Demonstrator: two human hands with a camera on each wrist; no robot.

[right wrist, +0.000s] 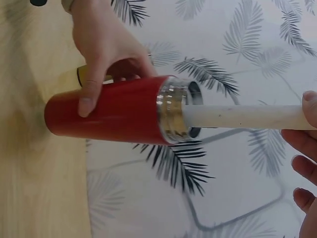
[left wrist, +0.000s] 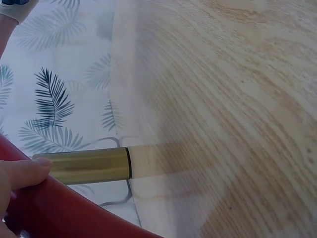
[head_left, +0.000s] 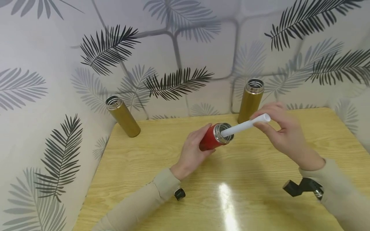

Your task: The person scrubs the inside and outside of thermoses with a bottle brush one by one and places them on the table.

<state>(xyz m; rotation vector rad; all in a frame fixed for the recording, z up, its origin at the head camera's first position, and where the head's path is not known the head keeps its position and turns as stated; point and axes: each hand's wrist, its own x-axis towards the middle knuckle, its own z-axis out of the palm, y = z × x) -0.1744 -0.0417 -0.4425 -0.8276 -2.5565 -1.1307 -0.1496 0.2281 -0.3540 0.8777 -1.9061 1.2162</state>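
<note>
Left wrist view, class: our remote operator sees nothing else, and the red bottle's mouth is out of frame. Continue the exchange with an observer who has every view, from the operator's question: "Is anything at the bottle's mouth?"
Observer: Yes, one end of a white tube is at the open mouth of the red bottle; I cannot tell how deep it goes.
Operator: What holds the tube?
Observer: The right hand pinches it near its other end.
Operator: How many bottles besides the red one?
Observer: Two in the head view: a left gold bottle and a right gold bottle.
</note>
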